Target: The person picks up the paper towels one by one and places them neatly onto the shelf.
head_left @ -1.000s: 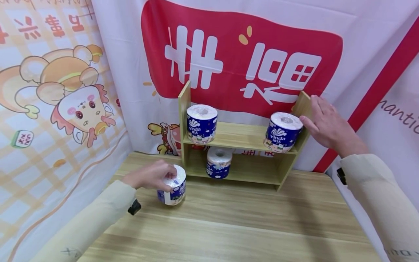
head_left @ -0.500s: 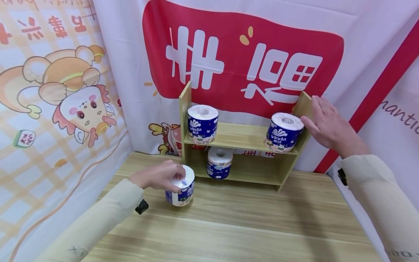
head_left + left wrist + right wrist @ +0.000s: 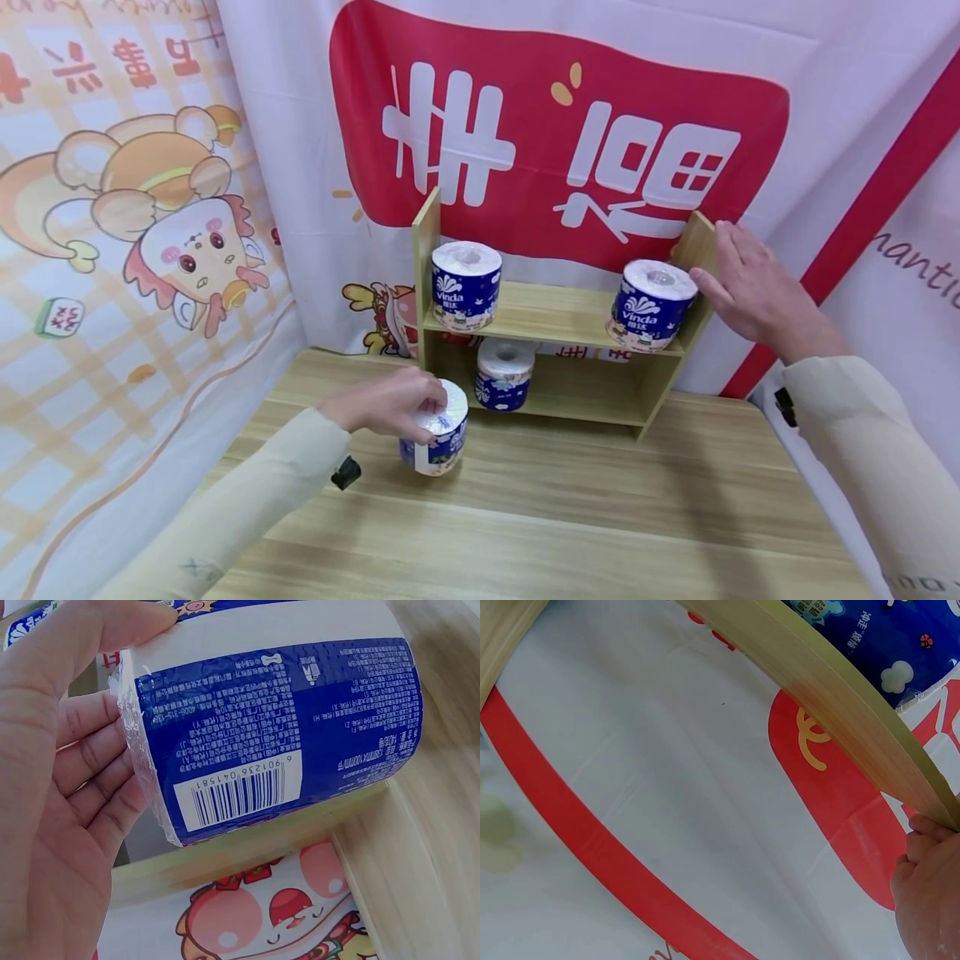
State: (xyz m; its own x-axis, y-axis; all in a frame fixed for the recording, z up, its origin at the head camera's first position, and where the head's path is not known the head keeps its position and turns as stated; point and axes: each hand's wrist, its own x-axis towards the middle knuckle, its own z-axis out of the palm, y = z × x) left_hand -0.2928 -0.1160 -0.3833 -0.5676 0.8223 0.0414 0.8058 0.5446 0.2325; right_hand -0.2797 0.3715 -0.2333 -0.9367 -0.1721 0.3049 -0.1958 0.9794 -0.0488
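My left hand [image 3: 393, 404] grips a toilet roll [image 3: 442, 450] in blue-and-white plastic wrap, in front of the small wooden shelf [image 3: 551, 308]. In the left wrist view the thumb lies on the wrapper of this toilet roll [image 3: 247, 712], whose barcode shows; the other fingers are at its end. My right hand [image 3: 768, 292] holds the shelf's right side panel near its top, fingers along the outside and thumb at the front edge. In the right wrist view the curled fingers [image 3: 930, 840] meet the panel's edge [image 3: 832, 705]. The thumb is hidden there.
Two more rolls stand on the upper shelf board, one at the left end [image 3: 465, 292] and one at the right end [image 3: 648, 308]. A third roll [image 3: 504, 379] is on the lower level, left of middle. Printed cloth [image 3: 300, 125] hangs behind; the wooden table [image 3: 570, 517] spreads in front.
My left hand has carried its toilet roll to the right, toward the front of the shelf's lower left. The right hand keeps its place at the side panel.
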